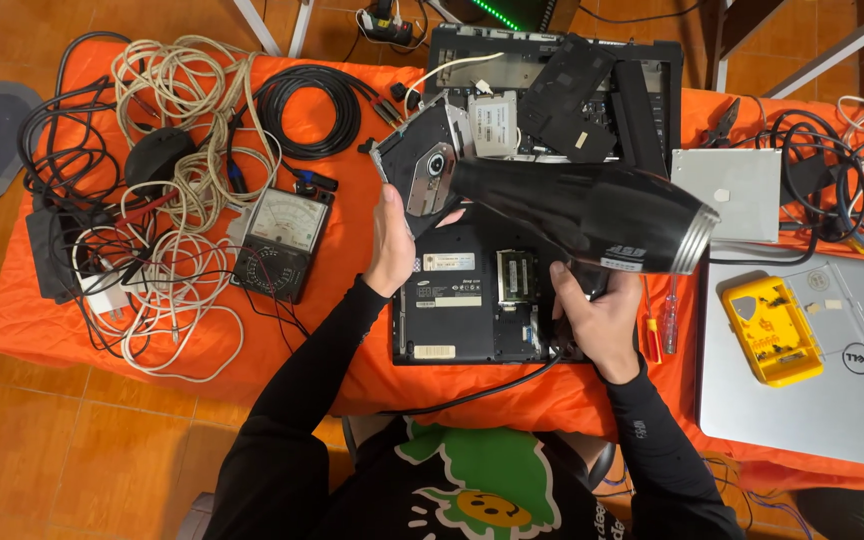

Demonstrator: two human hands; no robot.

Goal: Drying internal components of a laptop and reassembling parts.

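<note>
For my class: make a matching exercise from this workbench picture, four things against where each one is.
Things:
1 hot-air blower
2 optical drive
3 analog multimeter
4 yellow case

Places:
A on the silver laptop
B in the left hand
C in the right hand
D beside the tangled white cables

Pairs: 1-C, 2-B, 3-D, 4-A

black long sleeves, black shirt with green cartoon print.
</note>
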